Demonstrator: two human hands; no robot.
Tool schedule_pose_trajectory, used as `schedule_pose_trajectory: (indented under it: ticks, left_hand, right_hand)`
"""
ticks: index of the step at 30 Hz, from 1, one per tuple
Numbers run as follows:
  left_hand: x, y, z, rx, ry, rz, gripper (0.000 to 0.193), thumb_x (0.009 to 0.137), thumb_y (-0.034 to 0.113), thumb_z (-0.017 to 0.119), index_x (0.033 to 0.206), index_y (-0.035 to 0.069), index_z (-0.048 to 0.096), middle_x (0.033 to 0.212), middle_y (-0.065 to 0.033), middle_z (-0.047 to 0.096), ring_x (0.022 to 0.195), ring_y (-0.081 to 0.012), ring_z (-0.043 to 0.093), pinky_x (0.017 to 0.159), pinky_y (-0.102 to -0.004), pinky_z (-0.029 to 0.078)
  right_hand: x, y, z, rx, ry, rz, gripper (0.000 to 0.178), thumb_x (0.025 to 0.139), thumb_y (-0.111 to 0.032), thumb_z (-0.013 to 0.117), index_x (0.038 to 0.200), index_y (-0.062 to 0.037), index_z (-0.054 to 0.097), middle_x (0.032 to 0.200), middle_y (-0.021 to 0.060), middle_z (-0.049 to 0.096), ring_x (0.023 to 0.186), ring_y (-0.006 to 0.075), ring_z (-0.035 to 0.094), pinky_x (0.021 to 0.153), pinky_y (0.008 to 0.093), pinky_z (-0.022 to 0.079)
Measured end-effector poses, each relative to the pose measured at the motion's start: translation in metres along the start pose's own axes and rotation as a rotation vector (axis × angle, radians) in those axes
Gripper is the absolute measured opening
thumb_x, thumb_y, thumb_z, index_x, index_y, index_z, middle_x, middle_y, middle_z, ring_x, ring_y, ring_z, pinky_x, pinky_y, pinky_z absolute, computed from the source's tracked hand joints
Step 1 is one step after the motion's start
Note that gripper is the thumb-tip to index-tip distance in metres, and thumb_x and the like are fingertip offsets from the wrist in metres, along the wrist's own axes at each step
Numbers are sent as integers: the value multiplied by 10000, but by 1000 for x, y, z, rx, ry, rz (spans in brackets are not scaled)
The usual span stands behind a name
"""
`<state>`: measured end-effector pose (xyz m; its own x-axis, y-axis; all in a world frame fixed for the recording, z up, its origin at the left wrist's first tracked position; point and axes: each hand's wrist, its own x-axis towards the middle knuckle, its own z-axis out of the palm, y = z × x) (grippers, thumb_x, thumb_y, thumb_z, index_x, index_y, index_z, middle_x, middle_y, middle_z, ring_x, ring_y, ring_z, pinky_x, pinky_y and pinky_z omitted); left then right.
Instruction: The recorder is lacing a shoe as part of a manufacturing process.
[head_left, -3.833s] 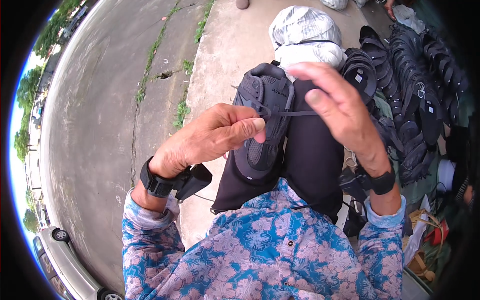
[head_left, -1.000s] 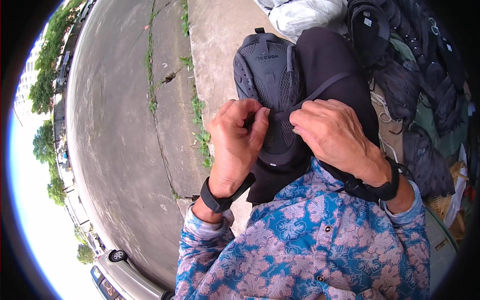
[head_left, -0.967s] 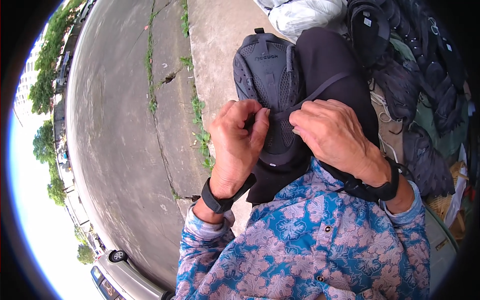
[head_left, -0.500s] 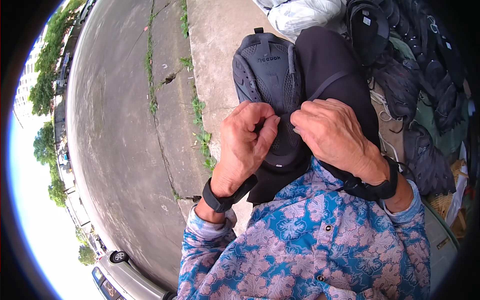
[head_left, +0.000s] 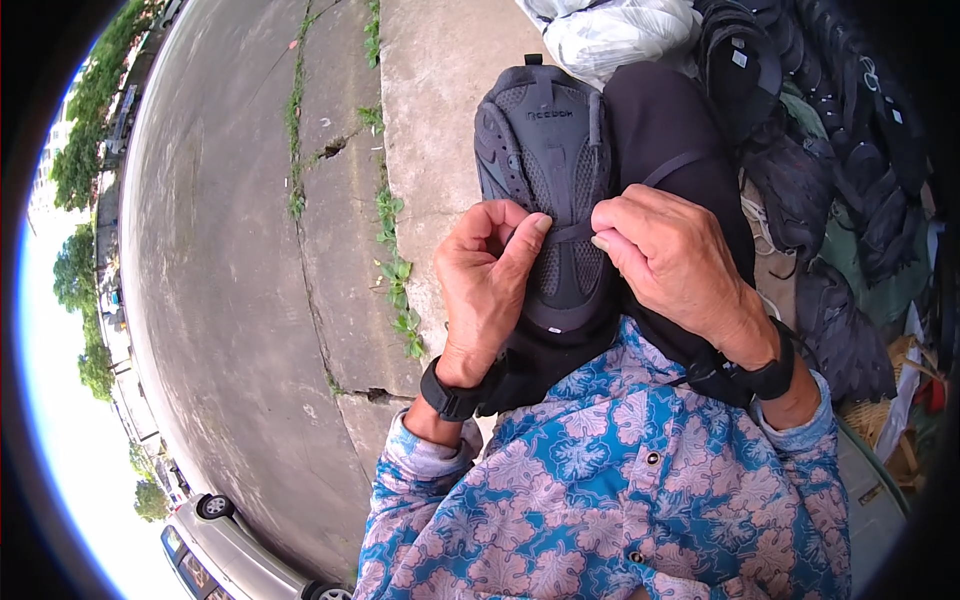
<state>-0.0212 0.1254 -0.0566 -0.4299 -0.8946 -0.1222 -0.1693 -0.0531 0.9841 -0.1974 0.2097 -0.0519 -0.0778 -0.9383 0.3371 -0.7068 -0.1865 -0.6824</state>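
A dark grey mesh shoe (head_left: 545, 150) rests upright on my lap, against my black trousers (head_left: 665, 130). My left hand (head_left: 490, 285) is closed at the shoe's left side, thumb and fingers pinching a thin black lace (head_left: 572, 232) across its middle. My right hand (head_left: 675, 255) pinches the same lace at the shoe's right side; the lace runs on past it up to the right. Both wrists wear black bands. My blue and pink flowered shirt (head_left: 640, 500) fills the lower middle.
A heap of several dark shoes (head_left: 810, 120) lies at the right, with a white plastic bag (head_left: 625, 35) behind the shoe. A concrete kerb (head_left: 430, 120) with weeds borders a grey road (head_left: 220, 250). A silver car (head_left: 240, 560) stands at the lower left.
Since 3.8 s ago the hands have come lower and closer together on the shoe. Over the last second the left fingers curled tighter on the lace; the shoe barely moved.
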Motion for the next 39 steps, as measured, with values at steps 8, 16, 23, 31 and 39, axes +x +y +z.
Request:
schedule_pose_trajectory:
  ticks: [8,16,23,31,39]
  left_hand:
    - [4,-4,12,125,-6,180,94,836,28,753,848,-11,669,732,-12,581,661,-74,509,607,-227,437]
    - [4,-13,6,232,52,305,89,827,-3,683,915,-5,682,801,-95,625,706,-164,609,641,-279,479]
    - [3,-8,8,318,64,338,91,824,9,694,914,1,682,779,-107,607,697,-205,605,648,-293,484]
    - [-2,4,6,431,100,433,133,834,-15,700,963,12,685,909,-63,601,815,-168,618,732,-267,503]
    - [-2,22,23,749,-117,635,192,774,61,764,948,41,684,859,-117,615,708,-297,631,622,-360,510]
  right_hand:
    - [12,0,1,-23,66,-14,98,840,-50,673,879,-34,585,780,120,579,709,332,625,600,415,499]
    - [23,0,8,-181,68,-129,117,803,-43,675,816,-40,559,765,102,549,720,296,637,584,389,512]
    - [30,3,10,-403,-71,-221,125,791,-66,650,782,-50,526,752,95,548,698,257,644,569,369,521]
    - [30,16,-23,-531,-145,-291,140,753,-44,652,786,-45,516,746,98,536,695,257,644,571,356,521]
    - [32,17,-45,-466,-63,-248,189,750,-137,728,860,-80,585,877,46,550,877,236,548,743,366,417]
